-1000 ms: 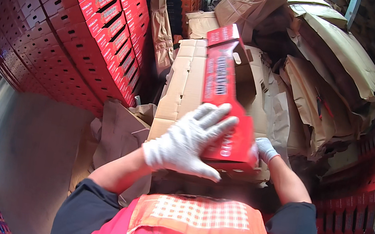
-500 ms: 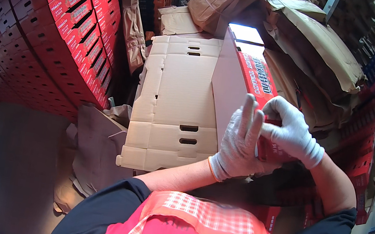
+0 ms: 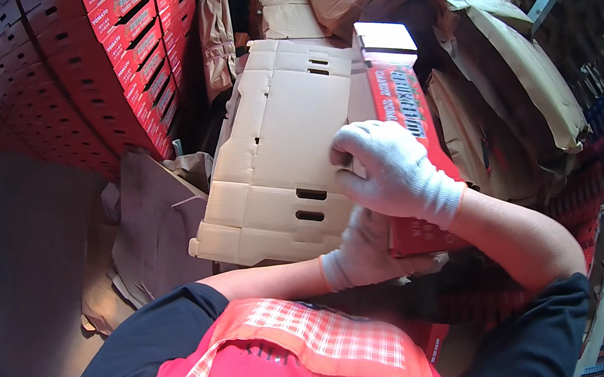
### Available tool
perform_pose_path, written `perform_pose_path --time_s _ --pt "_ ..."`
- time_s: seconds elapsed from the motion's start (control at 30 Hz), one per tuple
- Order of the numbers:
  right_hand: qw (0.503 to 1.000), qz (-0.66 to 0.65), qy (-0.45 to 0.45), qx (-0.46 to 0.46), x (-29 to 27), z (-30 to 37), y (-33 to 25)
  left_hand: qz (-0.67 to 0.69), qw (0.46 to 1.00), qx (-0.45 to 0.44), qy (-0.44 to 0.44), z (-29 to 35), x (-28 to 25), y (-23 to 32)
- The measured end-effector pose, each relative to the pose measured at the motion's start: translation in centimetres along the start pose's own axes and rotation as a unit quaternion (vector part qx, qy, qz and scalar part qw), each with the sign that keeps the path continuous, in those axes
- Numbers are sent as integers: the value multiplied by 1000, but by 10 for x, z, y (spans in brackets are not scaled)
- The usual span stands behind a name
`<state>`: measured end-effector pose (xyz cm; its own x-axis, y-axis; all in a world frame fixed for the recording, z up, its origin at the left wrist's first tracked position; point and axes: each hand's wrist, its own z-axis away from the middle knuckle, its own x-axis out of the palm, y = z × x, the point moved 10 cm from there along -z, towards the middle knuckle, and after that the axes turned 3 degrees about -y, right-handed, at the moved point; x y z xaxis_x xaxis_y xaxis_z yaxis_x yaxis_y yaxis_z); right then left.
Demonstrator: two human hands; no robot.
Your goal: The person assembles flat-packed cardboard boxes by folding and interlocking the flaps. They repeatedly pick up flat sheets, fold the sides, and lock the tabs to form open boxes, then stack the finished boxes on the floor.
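Observation:
A red printed cardboard box (image 3: 435, 159), with a white far end, lies tilted on a stack of flat tan cardboard blanks (image 3: 276, 152). My left hand (image 3: 365, 249), in a white glove, is at the box's near end, its palm against it and part of the hand reaching along the underside. Its upper fingers are hidden behind my other hand. Gloved as well, my right hand (image 3: 393, 168) is closed over the box's left long edge, fingers curled inward. What those fingers pinch, if anything, is hidden.
A tall wall of stacked red boxes (image 3: 126, 23) rises at the left. Brown paper-wrapped bundles (image 3: 525, 74) pile up behind and to the right. Grey-brown sheets (image 3: 155, 228) lean beside the cardboard stack, and a folded paper bundle (image 3: 215, 38) stands behind them.
My right hand has moved left across the box, from its right side to its left edge, with fingers curled. My left hand has slid lower, and its fingers no longer stick up along the side.

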<state>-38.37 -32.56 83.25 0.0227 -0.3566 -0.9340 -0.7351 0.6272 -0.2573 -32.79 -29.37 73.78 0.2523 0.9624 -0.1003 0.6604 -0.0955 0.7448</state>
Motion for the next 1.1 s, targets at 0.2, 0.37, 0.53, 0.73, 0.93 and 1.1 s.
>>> perform_pose_path --time_s 0.2,0.37,0.53,0.73,0.93,1.1 --pt "957 -288 37 17 -1 -10 -2 -207 966 155 -21 43 -141 13" --pt "980 -39 -177 85 135 26 26 -345 916 -202 15 110 -229 -66" --pt "986 69 -33 145 192 47 61 -287 943 -31 -163 104 -125 -70" --pt "967 110 34 227 123 165 37 -138 932 127 -310 110 -29 -24" --pt "856 135 67 494 47 367 -13 70 817 293 -491 179 94 33" --pt "735 143 152 645 29 517 -53 187 730 300 -585 256 244 38"
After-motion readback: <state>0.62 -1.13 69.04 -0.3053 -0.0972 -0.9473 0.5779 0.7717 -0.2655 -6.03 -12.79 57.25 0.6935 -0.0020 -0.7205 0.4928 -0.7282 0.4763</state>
